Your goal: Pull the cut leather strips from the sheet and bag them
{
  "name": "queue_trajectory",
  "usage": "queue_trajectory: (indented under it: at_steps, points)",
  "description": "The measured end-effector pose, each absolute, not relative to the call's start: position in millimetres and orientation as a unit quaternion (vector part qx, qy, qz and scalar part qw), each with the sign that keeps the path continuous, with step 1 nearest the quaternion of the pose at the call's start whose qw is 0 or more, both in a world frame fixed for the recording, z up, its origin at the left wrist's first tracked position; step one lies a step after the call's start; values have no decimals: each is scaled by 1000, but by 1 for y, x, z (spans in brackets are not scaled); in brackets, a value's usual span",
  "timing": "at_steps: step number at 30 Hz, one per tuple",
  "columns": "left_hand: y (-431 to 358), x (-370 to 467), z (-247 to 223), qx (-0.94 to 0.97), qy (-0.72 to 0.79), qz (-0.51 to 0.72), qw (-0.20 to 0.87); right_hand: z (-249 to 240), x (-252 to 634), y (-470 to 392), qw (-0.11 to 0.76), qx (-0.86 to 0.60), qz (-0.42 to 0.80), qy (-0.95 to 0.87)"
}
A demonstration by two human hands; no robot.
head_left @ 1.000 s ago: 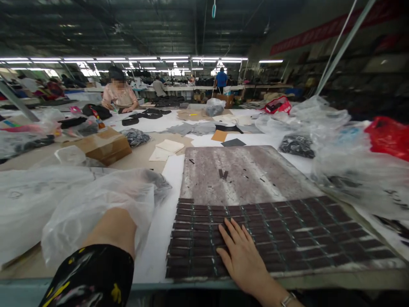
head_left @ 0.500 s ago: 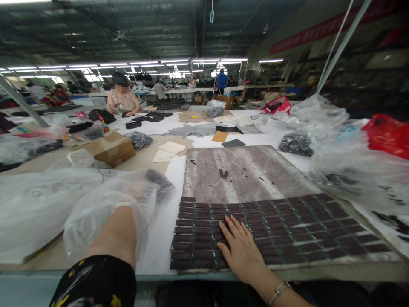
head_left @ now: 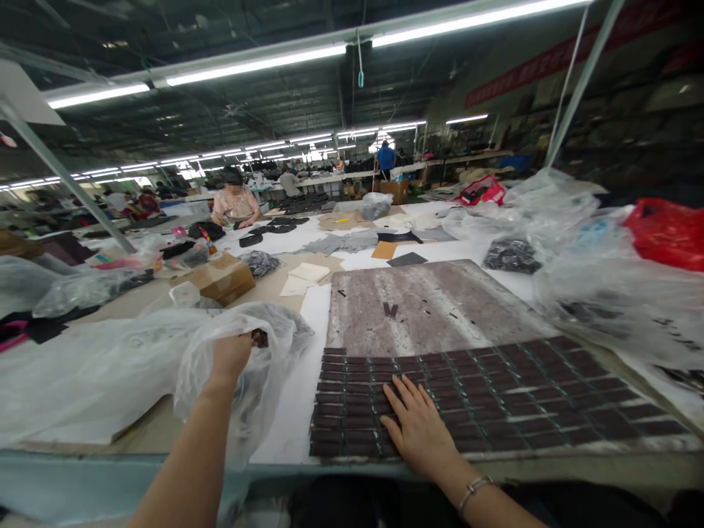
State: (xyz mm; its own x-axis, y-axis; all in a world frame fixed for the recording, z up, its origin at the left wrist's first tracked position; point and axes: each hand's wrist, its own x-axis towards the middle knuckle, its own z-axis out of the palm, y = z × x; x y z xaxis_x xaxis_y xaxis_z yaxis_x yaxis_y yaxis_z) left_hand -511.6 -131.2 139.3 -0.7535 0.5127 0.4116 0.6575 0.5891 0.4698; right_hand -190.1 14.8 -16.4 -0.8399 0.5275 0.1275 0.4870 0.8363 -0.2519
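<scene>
My left hand [head_left: 233, 355] is at the mouth of a clear plastic bag [head_left: 190, 367], its fingers closed round a few small dark brown pieces [head_left: 260, 337]. Part of those fingers is hidden by the grip and the bag film. My right hand [head_left: 421, 425], fingers spread, lies flat on rows of dark brown strips [head_left: 495, 381]. These strips cover the near part of a worn, brownish board [head_left: 434, 286]. Two short strips [head_left: 390, 310] form a V on the bare part of the board, with scraps scattered around them.
A cardboard box [head_left: 220, 279] and cream sheets [head_left: 305, 275] lie beyond the bag. To the right are heaped plastic bags [head_left: 621, 301] and a red bag [head_left: 665, 235]. A co-worker [head_left: 236, 202] sits across the table; a person in blue [head_left: 386, 158] stands farther back.
My left hand has come up out of the bag's inside to its mouth, bringing dark brown pieces. The right hand stays on the strips. The view has tilted slightly.
</scene>
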Motion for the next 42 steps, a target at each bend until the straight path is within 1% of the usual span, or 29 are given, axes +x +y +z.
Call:
queue_trajectory:
  at_steps: [1,2,3,5,6,8,11,14,15,17,20,22,23,27,31,36,39,42]
  points:
    - [-141,-508,138,-298,-880,-354,110,-17,-190,15,98,-263,108,-954]
    - [-151,-503,135,-253,-864,-424,94,-17,-190,15,101,-260,110,-954]
    - [-160,-495,131,-187,-822,-535,59,-17,-190,15,104,-258,112,-954]
    - [-175,-473,126,-76,-677,-731,-43,-18,-189,15,109,-259,115,-953]
    - [-180,-460,126,-38,-600,-793,-95,-19,-189,15,112,-262,116,-952]
    - [-185,-429,130,-4,-508,-845,-170,-19,-189,15,116,-263,117,-951]
    - [-175,-376,145,14,-447,-863,-235,-19,-188,15,117,-260,120,-951]
    - [-144,-331,158,-37,-425,-877,-221,-19,-188,15,115,-258,126,-951]
    - [-128,-321,158,-64,-425,-875,-223,-18,-188,15,114,-258,129,-951]
    - [-88,-313,151,-121,-435,-850,-270,-18,-187,15,113,-258,138,-950]
    - [-14,-331,121,-189,-487,-774,-357,-17,-186,15,113,-265,160,-944]
    - [33,-354,94,-223,-591,-689,-355,-16,-184,15,115,-265,180,-940]
    - [53,-367,81,-232,-663,-621,-349,-15,-184,15,116,-264,189,-939]
    - [107,-411,47,-233,-744,-523,-345,-9,-184,16,117,-264,214,-933]
    - [124,-441,36,-239,-810,-431,-319,-4,-184,17,110,-267,227,-930]
    - [117,-463,37,-255,-864,-342,-266,-5,-184,17,110,-273,235,-927]
    - [101,-462,46,-267,-872,-338,-234,-7,-185,17,112,-270,234,-927]
    - [76,-441,52,-269,-864,-368,-214,-8,-186,16,114,-268,229,-929]
